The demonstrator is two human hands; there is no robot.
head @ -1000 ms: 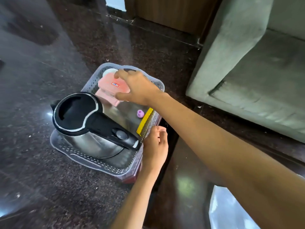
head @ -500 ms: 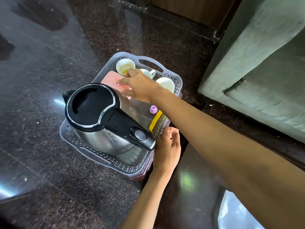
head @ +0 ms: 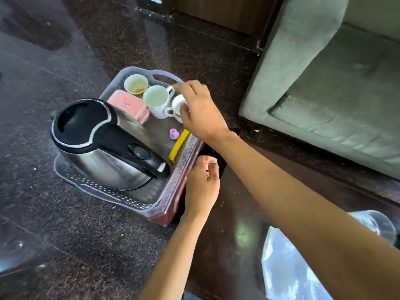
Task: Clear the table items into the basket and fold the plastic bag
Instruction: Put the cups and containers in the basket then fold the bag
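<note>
- The basket [head: 129, 205] holds a steel kettle [head: 104, 146], which fills its near-left part. The kettle's black handle points toward the person's left hand.
- Just beyond the kettle sits a pink box [head: 129, 105]. Farther beyond stand a cup with yellow residue [head: 136, 84] and a white mug [head: 155, 100], with a small white cup [head: 178, 105] at the mug's right.
- Off the kettle's handle end lie a small purple piece [head: 173, 134] and a yellow clip [head: 178, 146]. The clip's long axis runs along the basket's right wall.
- The right hand [head: 201, 113] reaches in past the kettle, thumb and fingers curled round the small white cup. I judge it is seating that cup.
- The left hand [head: 202, 182] is curled against the basket's outer wall by the kettle's handle end. Whether it pinches the rim cannot be told.
- What appears to be the plastic bag [head: 292, 267] lies on the table [head: 238, 213], well apart from the kettle on its handle side. It is partly under the right forearm and cut by the frame edge, so its long axis is unclear.
- Loading looks nearly done, and the fold is what remains. The bag lies back toward the person from both hands, and the left hand is nearer. The right hand would first have to let go of the cup and draw back.
</note>
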